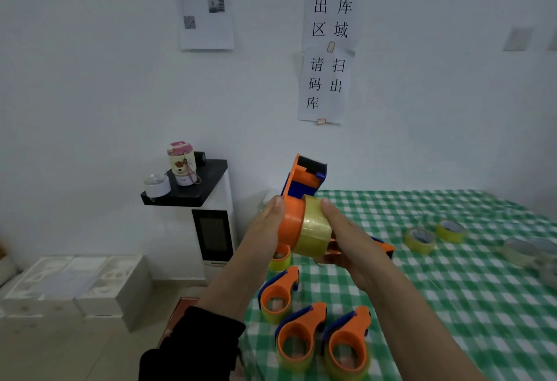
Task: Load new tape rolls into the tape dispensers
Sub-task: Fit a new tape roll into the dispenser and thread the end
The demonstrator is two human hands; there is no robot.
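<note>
An orange and blue tape dispenser [303, 183] is held up in the air above the table's left edge, cutter end pointing up. My left hand [266, 224] grips its orange hub from the left. A yellowish clear tape roll [313, 231] sits partly on that hub, and my right hand [343, 239] grips the roll from the right. Three dispensers with tape in them [278, 294] [298, 338] [348, 347] lie on the green checked tablecloth [467, 305] near its front left. Two loose yellow rolls [419, 239] [450, 230] lie further right.
More clear rolls [526, 251] lie at the table's right edge. Another orange dispenser [382, 246] peeks out behind my right wrist. Left of the table stands a white appliance [212, 230] with a black top holding a cup and a jar; white boxes [78, 284] are stacked on the floor.
</note>
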